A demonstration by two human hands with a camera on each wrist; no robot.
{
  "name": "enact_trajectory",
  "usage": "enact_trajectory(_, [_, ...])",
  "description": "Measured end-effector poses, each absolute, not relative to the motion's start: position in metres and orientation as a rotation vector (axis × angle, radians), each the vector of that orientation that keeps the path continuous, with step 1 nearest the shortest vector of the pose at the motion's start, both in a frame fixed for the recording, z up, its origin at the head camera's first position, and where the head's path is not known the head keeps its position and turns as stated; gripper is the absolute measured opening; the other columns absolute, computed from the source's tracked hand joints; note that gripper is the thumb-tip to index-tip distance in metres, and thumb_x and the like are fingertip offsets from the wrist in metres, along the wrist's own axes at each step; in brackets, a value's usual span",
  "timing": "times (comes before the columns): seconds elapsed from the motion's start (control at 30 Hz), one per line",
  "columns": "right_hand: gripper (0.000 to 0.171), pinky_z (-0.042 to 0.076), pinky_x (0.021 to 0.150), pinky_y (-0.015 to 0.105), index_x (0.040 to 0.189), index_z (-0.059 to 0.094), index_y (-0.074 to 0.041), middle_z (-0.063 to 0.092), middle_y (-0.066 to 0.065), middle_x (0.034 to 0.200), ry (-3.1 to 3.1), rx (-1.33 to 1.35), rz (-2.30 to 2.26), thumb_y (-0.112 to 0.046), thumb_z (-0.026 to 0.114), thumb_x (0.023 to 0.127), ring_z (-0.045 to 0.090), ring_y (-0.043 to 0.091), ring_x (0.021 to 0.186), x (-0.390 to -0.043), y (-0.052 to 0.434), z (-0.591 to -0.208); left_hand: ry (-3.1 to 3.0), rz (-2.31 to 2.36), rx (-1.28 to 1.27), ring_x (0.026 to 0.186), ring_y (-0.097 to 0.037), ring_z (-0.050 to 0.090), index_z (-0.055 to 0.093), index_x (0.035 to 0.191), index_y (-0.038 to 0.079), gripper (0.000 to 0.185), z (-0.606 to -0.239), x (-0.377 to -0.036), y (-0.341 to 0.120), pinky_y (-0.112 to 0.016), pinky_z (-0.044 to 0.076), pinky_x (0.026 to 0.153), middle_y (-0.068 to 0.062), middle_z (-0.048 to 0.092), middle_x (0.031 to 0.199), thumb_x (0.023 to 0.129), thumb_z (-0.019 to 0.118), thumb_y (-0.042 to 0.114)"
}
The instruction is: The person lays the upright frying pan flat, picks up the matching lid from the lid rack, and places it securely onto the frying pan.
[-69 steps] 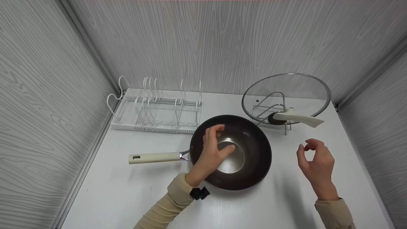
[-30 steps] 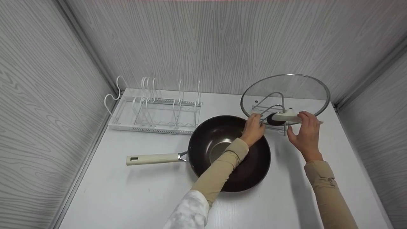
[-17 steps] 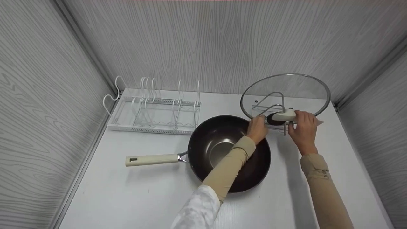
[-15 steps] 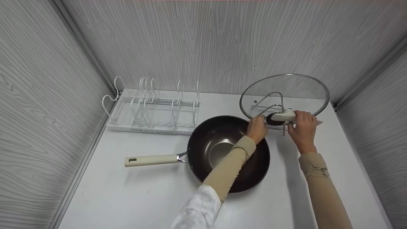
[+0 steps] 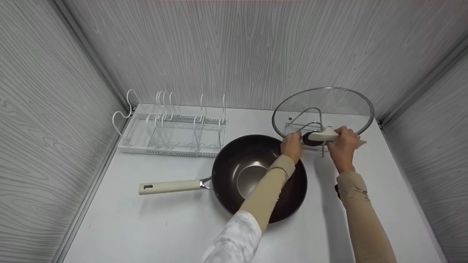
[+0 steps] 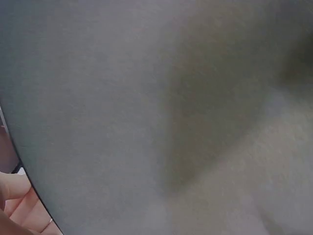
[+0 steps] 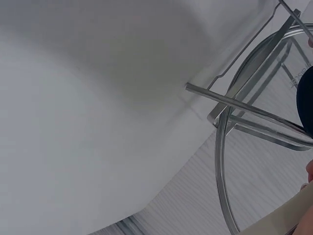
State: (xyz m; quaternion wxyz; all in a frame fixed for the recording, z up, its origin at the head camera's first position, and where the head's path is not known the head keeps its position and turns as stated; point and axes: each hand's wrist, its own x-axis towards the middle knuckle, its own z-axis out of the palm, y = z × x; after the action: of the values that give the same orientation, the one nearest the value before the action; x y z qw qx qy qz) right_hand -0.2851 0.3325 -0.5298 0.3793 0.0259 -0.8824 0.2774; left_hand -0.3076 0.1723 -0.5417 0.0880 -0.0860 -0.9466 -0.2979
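Note:
A round glass lid (image 5: pixel 329 106) with a metal rim stands tilted on a wire stand (image 5: pixel 323 150) at the back right of the white table. My right hand (image 5: pixel 342 139) grips the lid's cream handle (image 5: pixel 321 136). My left hand (image 5: pixel 292 144) holds the lid's lower left rim, its forearm reaching across a dark wok (image 5: pixel 256 175). The right wrist view shows the lid's rim (image 7: pixel 219 161) and the stand's wires (image 7: pixel 244 100) close up. The left wrist view is a grey blur with fingers (image 6: pixel 14 205) at the bottom left.
The wok's cream handle (image 5: pixel 170 186) points left. A white wire dish rack (image 5: pixel 172 128) stands at the back left. Grey wood-grain walls enclose the table (image 5: pixel 146 226) on three sides.
Both hands left the wok and went to the lid. The right hand has closed round the lid's handle and the left hand has settled on its rim. The lid has not visibly moved.

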Motion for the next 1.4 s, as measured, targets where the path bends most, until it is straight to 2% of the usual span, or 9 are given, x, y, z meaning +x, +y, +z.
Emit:
enact_trajectory(0.33, [0.02,0.033,0.086,0.055,0.088,0.06,0.008,0.062,0.026,0.085,-2.166,0.071,0.792,0.014,0.072,0.074,0.056,0.044,0.083,-0.287,0.332,-0.533,-2.814,-0.788,-0.286,0.078,-0.019,0.072,0.073,0.089,0.012,0.016,-0.543,-0.309,0.174,-0.029,0.057,0.06,-0.004,0.074,0.085,0.095,0.06,0.004])
enact_trajectory(0.77, [0.022,0.035,0.08,0.053,0.087,0.06,0.006,0.063,0.024,0.083,-2.091,0.088,0.733,0.001,0.078,0.077,0.056,0.042,0.079,-0.281,0.33,-0.515,-2.891,-0.564,-0.263,0.087,-0.015,0.071,0.076,0.099,0.016,0.017,-0.546,-0.304,0.179,-0.024,0.058,0.068,-0.001,0.075,0.095,0.097,0.06,0.009])
enact_trajectory(0.83, [0.022,0.034,0.08,0.051,0.088,0.061,0.006,0.064,0.024,0.083,-2.075,0.088,0.741,0.001,0.079,0.077,0.056,0.042,0.079,-0.281,0.328,-0.512,-2.886,-0.539,-0.254,0.088,-0.014,0.071,0.077,0.099,0.017,0.018,-0.546,-0.303,0.178,-0.023,0.058,0.071,0.0,0.075,0.095,0.097,0.06,0.009])
enact_trajectory(0.93, [0.023,0.032,0.079,0.048,0.086,0.062,0.006,0.065,0.023,0.082,-2.025,0.086,0.775,0.003,0.081,0.075,0.056,0.04,0.078,-0.279,0.325,-0.507,-2.879,-0.491,-0.274,0.09,-0.012,0.071,0.076,0.102,0.018,0.019,-0.545,-0.301,0.178,-0.024,0.056,0.084,0.001,0.075,0.095,0.097,0.06,0.009])
enact_trajectory(1.1, [0.021,0.032,0.084,0.042,0.085,0.063,0.005,0.065,0.02,0.082,-1.958,0.073,0.819,0.004,0.081,0.075,0.058,0.038,0.08,-0.274,0.32,-0.495,-2.927,-0.349,-0.342,0.096,-0.008,0.069,0.073,0.108,0.019,0.02,-0.544,-0.301,0.178,-0.025,0.044,0.104,0.003,0.074,0.098,0.097,0.059,0.01])
enact_trajectory(1.4, [0.019,0.034,0.091,0.038,0.087,0.063,0.006,0.067,0.02,0.085,-1.891,-0.003,0.821,-0.001,0.079,0.078,0.062,0.036,0.086,-0.259,0.312,-0.467,-2.905,-0.412,-0.373,0.104,-0.015,0.068,0.07,0.111,0.014,0.019,-0.546,-0.304,0.177,-0.031,0.041,0.109,-0.002,0.074,0.102,0.095,0.062,0.007])
